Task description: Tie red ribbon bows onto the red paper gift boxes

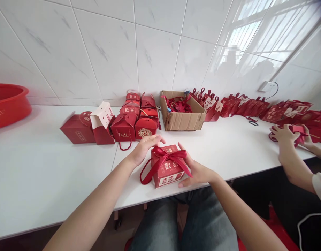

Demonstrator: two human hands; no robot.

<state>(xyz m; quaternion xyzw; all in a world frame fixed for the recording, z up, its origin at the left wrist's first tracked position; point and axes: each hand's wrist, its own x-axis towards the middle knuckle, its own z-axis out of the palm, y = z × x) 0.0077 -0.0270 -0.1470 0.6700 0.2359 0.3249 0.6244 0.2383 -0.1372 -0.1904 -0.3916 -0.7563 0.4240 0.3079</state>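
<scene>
A red gift box [164, 171] with a ribbon bow [167, 157] on top sits on the table in front of me. A twisted red cord handle [142, 174] loops out at its left end. My left hand [147, 146] is at the box's back left corner, fingers stretched out and open; whether they touch it is unclear. Around the right end, my right hand [198, 171] is closed on the box, with digits behind it and at its lower front edge. The ribbon's right tail hangs beside that hand.
Several finished-looking red boxes [123, 127] stand behind, left of a cardboard carton [185, 120] of red ribbons. Rows of red boxes [233, 104] line the wall rightward, near scissors [253, 122]. A co-worker's hands [284, 134] hold a red box at right. A red basin [11, 108] stands far left.
</scene>
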